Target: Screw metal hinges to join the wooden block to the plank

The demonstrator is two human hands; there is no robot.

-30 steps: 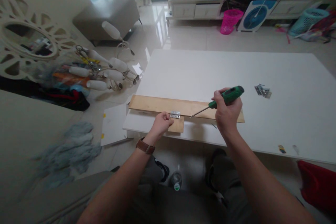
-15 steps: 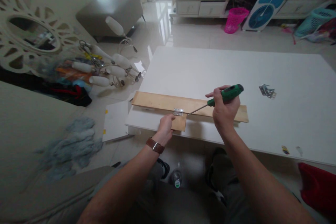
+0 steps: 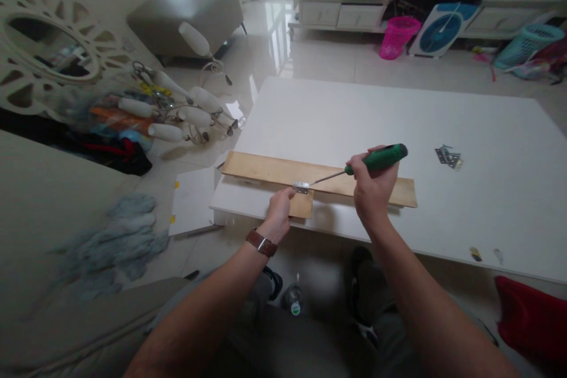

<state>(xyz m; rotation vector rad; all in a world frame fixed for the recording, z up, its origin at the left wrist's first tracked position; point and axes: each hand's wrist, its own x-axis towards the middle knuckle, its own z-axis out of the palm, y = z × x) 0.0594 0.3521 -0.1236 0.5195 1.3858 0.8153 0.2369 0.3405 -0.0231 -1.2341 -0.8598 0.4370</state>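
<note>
My right hand (image 3: 375,189) is closed around the green handle of a screwdriver (image 3: 381,157). The shaft slants down to the left, its tip close by the right end of a small metal hinge (image 3: 301,186). That hinge lies where a long wooden board (image 3: 266,169) meets a short wooden piece (image 3: 302,208). With fingers closed, my left hand (image 3: 280,207) grips the short piece at its left side, its fingertips by the hinge's left end. Whether the screwdriver tip touches anything is too small to tell.
The boards rest near the front edge of a large white panel (image 3: 354,124). A little heap of metal hinges (image 3: 449,157) lies on its right part. A plastic bottle (image 3: 293,299) stands on the floor by my feet. A white lamp (image 3: 195,118) is left of the panel.
The screwdriver has shifted slightly left and up, its tip coming from below the hinge's right end to beside it. My left fingertips have moved up to the hinge, which now looks tilted.
</note>
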